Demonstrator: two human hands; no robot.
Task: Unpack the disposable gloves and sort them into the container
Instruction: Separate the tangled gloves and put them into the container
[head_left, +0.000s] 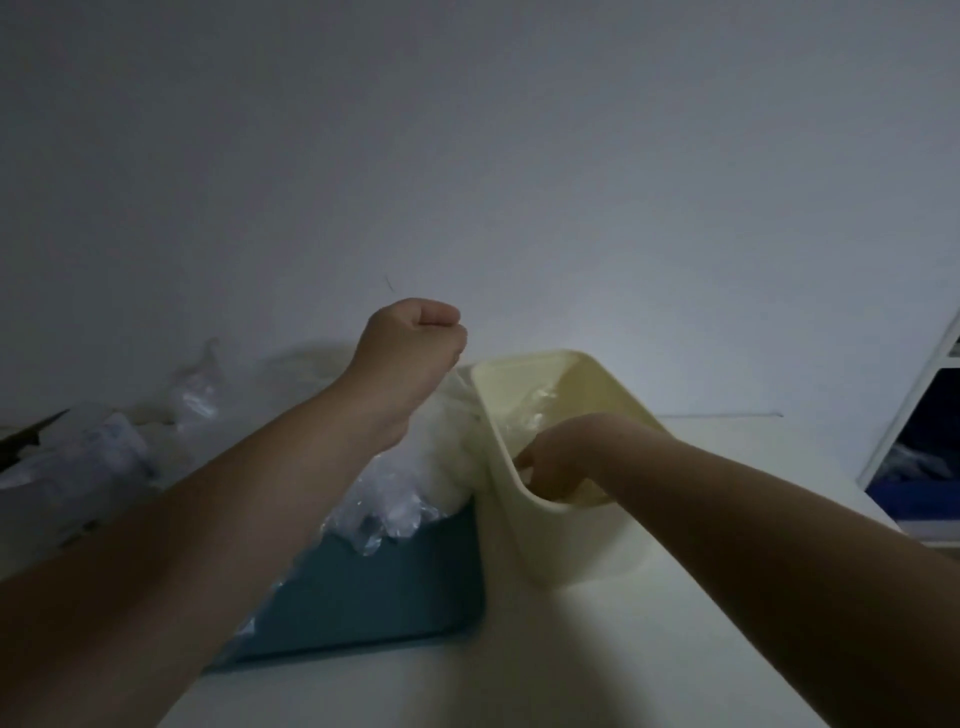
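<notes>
The container (545, 525) is a pale yellow tub with an open top. It stands upright on the counter (675, 649). Some thin, clear gloves (535, 410) lie crumpled inside it. A shiny, crinkly heap (384, 504) of more gloves sits just left of it, on a blue tray (374, 592).

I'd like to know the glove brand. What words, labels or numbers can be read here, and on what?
No text here can be read.
Packets at the left: faint grey marks, too blurred and dim to read.
Container, tray and gloves: no print shows.
</notes>
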